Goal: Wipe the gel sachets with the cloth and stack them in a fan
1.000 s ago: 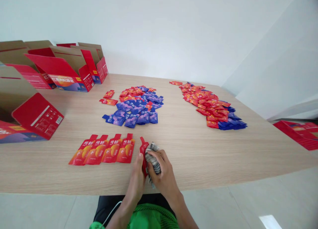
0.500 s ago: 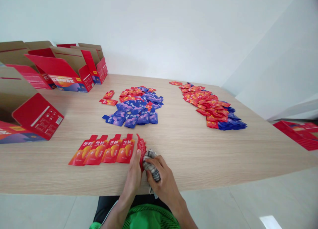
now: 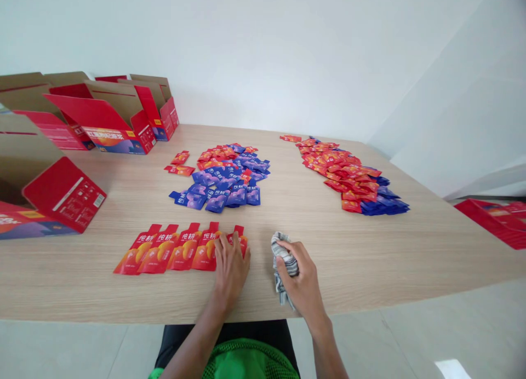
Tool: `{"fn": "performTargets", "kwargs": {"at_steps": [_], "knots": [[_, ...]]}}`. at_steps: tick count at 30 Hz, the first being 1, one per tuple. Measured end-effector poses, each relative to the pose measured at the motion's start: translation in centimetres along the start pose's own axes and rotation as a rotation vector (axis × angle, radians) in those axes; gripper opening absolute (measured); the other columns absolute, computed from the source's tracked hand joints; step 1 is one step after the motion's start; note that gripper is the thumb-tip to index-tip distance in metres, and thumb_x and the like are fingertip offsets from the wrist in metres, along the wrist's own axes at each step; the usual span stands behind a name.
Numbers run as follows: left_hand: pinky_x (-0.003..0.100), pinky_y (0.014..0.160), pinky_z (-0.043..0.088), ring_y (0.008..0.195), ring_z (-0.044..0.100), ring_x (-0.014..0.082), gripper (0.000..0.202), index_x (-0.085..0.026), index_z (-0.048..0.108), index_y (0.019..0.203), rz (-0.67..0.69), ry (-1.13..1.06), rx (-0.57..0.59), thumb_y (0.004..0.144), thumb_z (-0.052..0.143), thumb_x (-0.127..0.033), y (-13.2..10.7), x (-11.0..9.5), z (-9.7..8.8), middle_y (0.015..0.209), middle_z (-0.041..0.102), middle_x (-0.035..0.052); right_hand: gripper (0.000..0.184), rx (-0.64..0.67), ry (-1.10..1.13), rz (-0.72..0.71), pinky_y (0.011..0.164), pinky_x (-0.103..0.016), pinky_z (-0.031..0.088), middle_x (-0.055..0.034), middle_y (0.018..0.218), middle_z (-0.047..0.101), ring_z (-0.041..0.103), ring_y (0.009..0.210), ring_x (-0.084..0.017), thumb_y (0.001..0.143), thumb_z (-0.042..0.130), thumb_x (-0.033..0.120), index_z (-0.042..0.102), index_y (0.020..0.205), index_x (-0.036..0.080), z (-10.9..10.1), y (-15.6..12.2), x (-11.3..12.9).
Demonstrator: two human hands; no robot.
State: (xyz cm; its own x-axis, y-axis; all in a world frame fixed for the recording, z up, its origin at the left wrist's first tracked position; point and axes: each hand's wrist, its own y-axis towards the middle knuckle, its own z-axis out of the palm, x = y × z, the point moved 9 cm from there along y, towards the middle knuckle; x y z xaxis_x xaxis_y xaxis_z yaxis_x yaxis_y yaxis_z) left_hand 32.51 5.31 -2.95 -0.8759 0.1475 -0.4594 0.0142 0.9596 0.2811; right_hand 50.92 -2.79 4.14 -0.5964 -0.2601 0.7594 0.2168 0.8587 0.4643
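My left hand lies over a red pouch at the right end of a row, its fingers and thumb at the pouch's edges. The hand covers the pouch's lower part. To its left, several red pouches with orange fruit prints lie face up, side by side and partly overlapping. My right hand is closed around a crumpled grey-and-white striped cloth at the table, apart from the row.
Behind the row lies a heap of blue and red pouches. A larger pile of pouches spreads at the right. Open red cartons stand along the left side of the wooden table. A red box sits beyond the right edge.
The red pouch, held on edge between both hands before, now lies flat at the row's right end under my left hand. My right hand has moved right with the cloth.
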Motion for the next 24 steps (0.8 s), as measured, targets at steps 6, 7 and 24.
{"fn": "performTargets", "kwargs": {"at_steps": [6, 7, 24], "knots": [[0.068, 0.117, 0.047, 0.146, 0.053, 0.0516, 0.049, -0.006, 0.067, 0.145, 0.015, 0.086, 0.003, 0.103, 0.061, -0.029, -0.2, -0.2, -0.1, 0.153, 0.061, 0.0305, 0.024, 0.04, 0.028, 0.01, 0.086, -0.032, 0.058, -0.004, 0.106, 0.072, 0.073, 0.095, -0.021, 0.103, 0.064, 0.024, 0.073, 0.124, 0.027, 1.2, -0.4, -0.2], [0.069, 0.118, 0.045, 0.147, 0.052, 0.0525, 0.051, -0.004, 0.066, 0.146, 0.018, 0.092, 0.001, 0.102, 0.062, -0.029, -0.2, -0.2, -0.2, 0.155, 0.06, 0.0317, 0.024, 0.044, 0.032, 0.013, 0.087, -0.032, 0.058, -0.0041, 0.106, 0.072, 0.073, 0.096, -0.021, 0.103, 0.064, 0.025, 0.073, 0.124, 0.026, 1.4, -0.4, -0.3], [0.076, 0.116, 0.043, 0.148, 0.052, 0.051, 0.043, -0.022, 0.07, 0.144, 0.089, 0.002, -0.007, 0.106, 0.058, -0.039, 0.3, 0.8, -0.6, 0.15, 0.068, 0.0226, 0.023, 0.1, 0.047, 0.049, 0.091, -0.036, 0.058, -0.0066, 0.109, 0.075, 0.074, 0.099, -0.024, 0.101, 0.064, 0.032, 0.075, 0.12, 0.025, 2.7, -0.4, -1.6]]}}
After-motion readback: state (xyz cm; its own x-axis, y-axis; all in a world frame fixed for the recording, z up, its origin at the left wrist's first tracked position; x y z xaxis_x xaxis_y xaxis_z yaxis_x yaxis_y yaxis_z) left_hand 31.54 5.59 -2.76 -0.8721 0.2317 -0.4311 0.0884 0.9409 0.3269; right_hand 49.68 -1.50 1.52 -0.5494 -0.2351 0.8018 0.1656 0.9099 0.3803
